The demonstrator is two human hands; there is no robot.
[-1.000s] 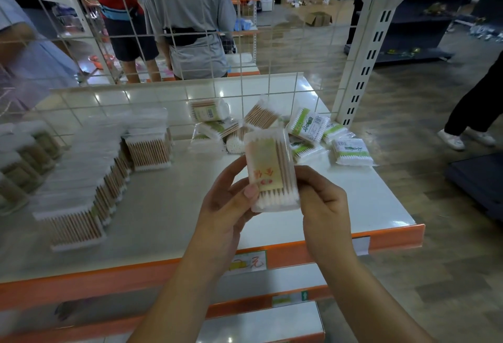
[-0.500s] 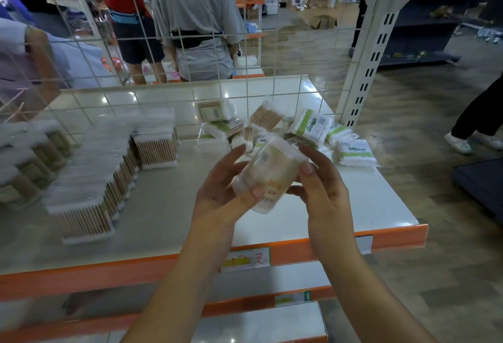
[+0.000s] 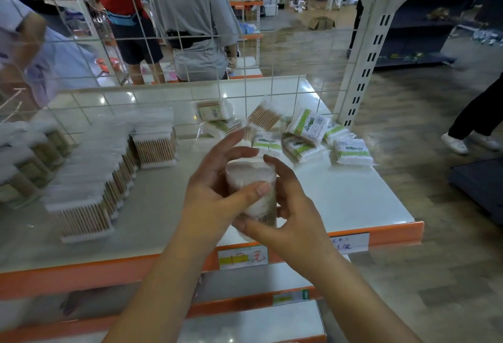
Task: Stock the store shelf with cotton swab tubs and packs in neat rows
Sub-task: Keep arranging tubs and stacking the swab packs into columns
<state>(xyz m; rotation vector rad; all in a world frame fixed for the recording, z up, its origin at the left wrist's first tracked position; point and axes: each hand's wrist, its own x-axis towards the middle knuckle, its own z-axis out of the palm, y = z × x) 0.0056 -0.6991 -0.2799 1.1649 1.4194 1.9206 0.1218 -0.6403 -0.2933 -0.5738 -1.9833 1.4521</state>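
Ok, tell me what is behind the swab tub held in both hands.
Behind the tub, on the shelf, lies a loose heap of green-labelled swab packs and wooden-stick packs. The tub and both hands cover the heap's near edge.

A clear tub of cotton swabs (image 3: 251, 187) is held at the frame's centre, seen end-on and blurred. Rows of wooden-stick swab tubs (image 3: 92, 179) are lined up at left on the white shelf (image 3: 353, 206). Green-labelled packs (image 3: 307, 135) are heaped loosely at upper centre-right
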